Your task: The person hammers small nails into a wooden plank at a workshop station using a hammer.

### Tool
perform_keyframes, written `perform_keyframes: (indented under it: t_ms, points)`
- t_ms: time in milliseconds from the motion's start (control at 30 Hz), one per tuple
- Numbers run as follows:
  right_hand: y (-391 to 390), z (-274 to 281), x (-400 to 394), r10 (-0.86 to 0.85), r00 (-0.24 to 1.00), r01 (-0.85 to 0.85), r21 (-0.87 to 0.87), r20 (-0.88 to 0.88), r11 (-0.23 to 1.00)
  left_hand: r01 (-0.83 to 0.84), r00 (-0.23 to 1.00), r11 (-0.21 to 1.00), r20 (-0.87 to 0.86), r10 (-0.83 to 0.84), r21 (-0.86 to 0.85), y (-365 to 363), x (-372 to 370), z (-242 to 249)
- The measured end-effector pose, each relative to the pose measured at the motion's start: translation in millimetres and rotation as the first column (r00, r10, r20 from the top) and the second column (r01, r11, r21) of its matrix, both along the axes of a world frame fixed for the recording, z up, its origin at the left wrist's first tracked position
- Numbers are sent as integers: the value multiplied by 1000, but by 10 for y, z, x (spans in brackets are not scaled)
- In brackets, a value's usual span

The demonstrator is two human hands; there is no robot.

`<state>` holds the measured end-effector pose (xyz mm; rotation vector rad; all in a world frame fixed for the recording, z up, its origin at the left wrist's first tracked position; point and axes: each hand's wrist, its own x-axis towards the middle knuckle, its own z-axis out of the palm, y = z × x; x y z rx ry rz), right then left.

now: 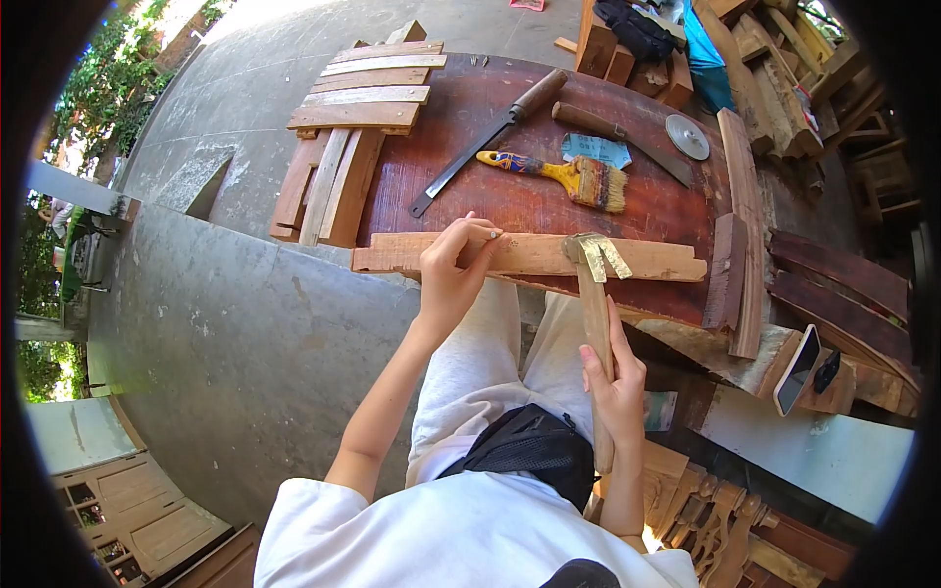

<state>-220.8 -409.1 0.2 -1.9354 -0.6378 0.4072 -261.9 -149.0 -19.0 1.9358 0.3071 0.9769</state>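
A narrow wooden plank [588, 257] lies along the near edge of the reddish-brown table [441, 108]. My left hand [456, 265] is closed in a pinch at the plank's top, left of its middle. What sits between those fingertips is too small to make out. My right hand [616, 387] is wrapped round the wooden handle of a claw hammer [596, 323], its index finger stretched along the handle. The hammer's gold-coloured claw head is over the right half of the plank, and the handle's end points down toward my lap.
Farther in on the table are a long blade with a wooden handle [470, 157], a paintbrush [564, 176], another wooden-handled blade [627, 142] and a metal disc [687, 137]. Stacked slats [368, 83] stand at the left. A phone [797, 370] is at the right, beside wood pieces.
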Motion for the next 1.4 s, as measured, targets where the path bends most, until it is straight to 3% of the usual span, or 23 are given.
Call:
perform_keyframes:
  t_ms: [500,600,733,800,1067,1200,1267,1400]
  points:
    - [14,74,6,21,1000,-21,2,2,1000,-15,1000,998,5,14,63,-7,13,-3]
    - [30,271,-46,-3,1000,2,-60,-21,998,-8,1000,998,11,8,67,4,16,-27]
    - [81,525,-135,61,998,-61,-10,7,998,1,1000,996,18,-2,89,-1,22,-25]
    - [160,577,-157,109,956,-158,163,274,974,5,1000,996,29,-7,92,1,26,-28]
    - [324,516,-155,228,952,-232,-4,203,973,33,999,994,20,-36,104,28,-1,-5]
    - [301,686,-210,212,948,-232,60,239,971,58,998,993,15,-60,104,38,-15,4]
    - [292,710,-234,182,921,-236,121,344,964,48,999,993,17,-50,103,17,-16,33]
    - [340,552,-228,178,955,-201,76,237,977,44,999,993,16,-46,108,35,-5,-7]
